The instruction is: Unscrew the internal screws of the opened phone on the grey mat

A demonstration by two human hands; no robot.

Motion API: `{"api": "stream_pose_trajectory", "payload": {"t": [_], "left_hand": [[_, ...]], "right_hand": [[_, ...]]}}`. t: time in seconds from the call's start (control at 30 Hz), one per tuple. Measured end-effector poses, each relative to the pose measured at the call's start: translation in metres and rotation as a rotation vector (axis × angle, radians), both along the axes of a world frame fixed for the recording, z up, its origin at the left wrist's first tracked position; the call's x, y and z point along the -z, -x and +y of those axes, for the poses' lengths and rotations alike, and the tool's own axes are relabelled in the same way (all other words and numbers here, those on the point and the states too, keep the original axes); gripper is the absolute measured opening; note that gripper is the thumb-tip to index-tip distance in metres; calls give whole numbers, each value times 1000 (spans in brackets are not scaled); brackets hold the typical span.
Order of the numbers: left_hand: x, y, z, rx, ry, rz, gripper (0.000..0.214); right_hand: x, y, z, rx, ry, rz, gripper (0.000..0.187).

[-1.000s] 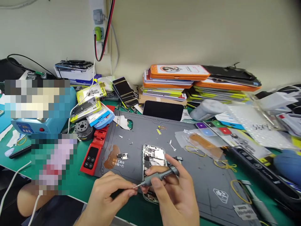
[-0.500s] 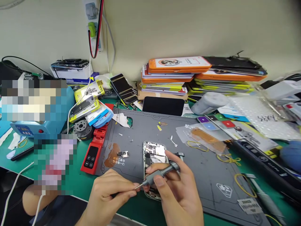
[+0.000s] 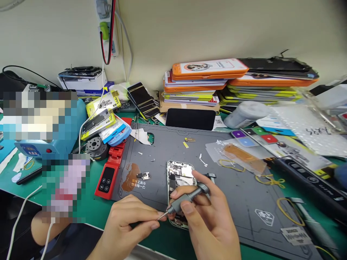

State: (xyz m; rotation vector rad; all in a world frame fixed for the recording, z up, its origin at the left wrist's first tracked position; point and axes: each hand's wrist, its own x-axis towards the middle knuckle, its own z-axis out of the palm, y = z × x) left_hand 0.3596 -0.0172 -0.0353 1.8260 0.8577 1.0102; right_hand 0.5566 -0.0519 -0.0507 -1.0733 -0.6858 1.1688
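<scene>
A grey precision screwdriver (image 3: 180, 204) is held in my right hand (image 3: 210, 220), slanting with its thin bit down to the left. My left hand (image 3: 132, 222) is closed in a pinch at the bit's tip; anything tiny between those fingertips is hidden. Behind my right fingers lies an opened phone (image 3: 176, 177) with its inner parts exposed, partly covered by the hand and the screwdriver. To its left on the grey mat (image 3: 233, 209) rests a small metal-and-black phone part (image 3: 143, 175).
A red device with buttons (image 3: 106, 180) stands at the mat's left edge. A dark phone screen (image 3: 189, 119) lies at the back before stacked orange boxes (image 3: 208, 70). Another grey screwdriver (image 3: 311, 220) and a long black tool (image 3: 311, 184) are at right. Small loose bits dot the mat.
The camera view has turned slightly, so much of the bench sits a little differently in the picture. Both hands keep the same grip at the screwdriver and its tip.
</scene>
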Motion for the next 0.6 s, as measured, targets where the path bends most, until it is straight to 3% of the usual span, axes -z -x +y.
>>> {"api": "stream_pose_trajectory", "payload": {"t": [0.6], "left_hand": [[8, 0, -3, 7, 22, -74, 18]], "right_hand": [[0, 1, -1, -9, 60, 42, 61]]}}
